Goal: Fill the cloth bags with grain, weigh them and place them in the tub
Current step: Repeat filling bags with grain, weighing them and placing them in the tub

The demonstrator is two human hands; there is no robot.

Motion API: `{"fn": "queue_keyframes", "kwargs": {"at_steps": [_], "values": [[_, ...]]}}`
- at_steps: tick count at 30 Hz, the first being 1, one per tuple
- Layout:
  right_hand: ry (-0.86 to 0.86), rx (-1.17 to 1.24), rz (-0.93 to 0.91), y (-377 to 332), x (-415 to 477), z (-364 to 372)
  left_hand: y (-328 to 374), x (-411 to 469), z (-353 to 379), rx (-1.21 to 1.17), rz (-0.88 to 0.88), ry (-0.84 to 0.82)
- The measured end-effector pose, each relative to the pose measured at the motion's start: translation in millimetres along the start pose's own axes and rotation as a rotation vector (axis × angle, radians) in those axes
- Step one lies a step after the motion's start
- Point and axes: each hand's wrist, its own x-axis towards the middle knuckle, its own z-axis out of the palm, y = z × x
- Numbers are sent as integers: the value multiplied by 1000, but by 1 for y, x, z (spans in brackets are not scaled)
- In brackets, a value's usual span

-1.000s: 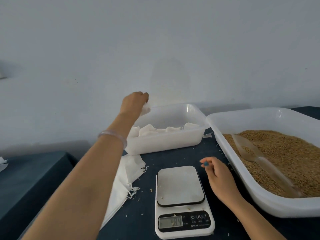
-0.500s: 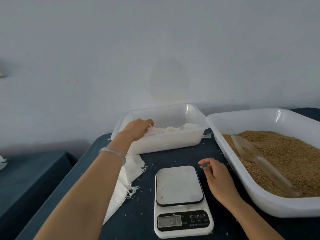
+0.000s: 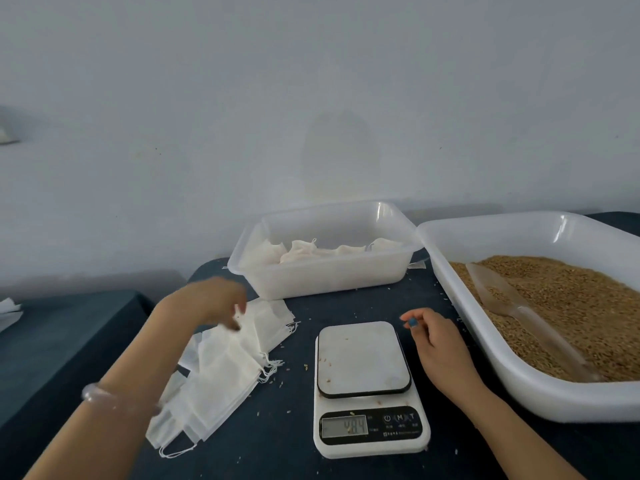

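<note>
A clear plastic tub (image 3: pixel 325 278) at the back holds several filled white cloth bags (image 3: pixel 311 252). A fanned stack of flat empty cloth bags (image 3: pixel 221 368) lies left of the white kitchen scale (image 3: pixel 363 386), whose platform is bare apart from a few grains. My left hand (image 3: pixel 211 299), blurred, hovers over the top of that stack, fingers down and holding nothing. My right hand (image 3: pixel 440 344) rests beside the scale's right edge, fingers loosely curled and empty. A large white tray (image 3: pixel 519 386) on the right holds brown grain (image 3: pixel 571 306) and a clear scoop (image 3: pixel 512 310).
The table has a dark blue cloth (image 3: pixel 298 445) with scattered loose grains. A pale wall stands right behind the tub and tray. A second dark surface (image 3: pixel 52 341) lies at the left, with white paper at its far edge.
My left hand has let go of a filled bag in the tub, pulled back out of it and come down over the stack of empty bags. My right hand has barely moved.
</note>
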Motion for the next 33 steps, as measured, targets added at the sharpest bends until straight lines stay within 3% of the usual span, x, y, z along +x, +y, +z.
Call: {"fn": "queue_keyframes", "kwargs": {"at_steps": [2,4,12,14,20,28,30,33], "values": [[-4,-10,-7,0,0,0,-9,-14,22,9,-52,-185],[-2,-9,-18,0,-1,0,-15,-20,43,-110,-73,-200],[-10,-22,-25,0,-3,-1,-21,-32,75,-342,-70,118],[-11,-21,-22,0,-3,-1,-19,-35,76,-304,-45,173],[-5,-13,-26,0,-3,-2,-15,-31,81,-420,68,182],[-8,-9,-35,0,-2,-1,-19,-31,87,-436,64,288],[-10,-12,-37,0,-2,-1,-20,-30,87,-517,50,328],[-21,-22,-37,0,-2,1,-13,-22,79,-839,-16,410]]}}
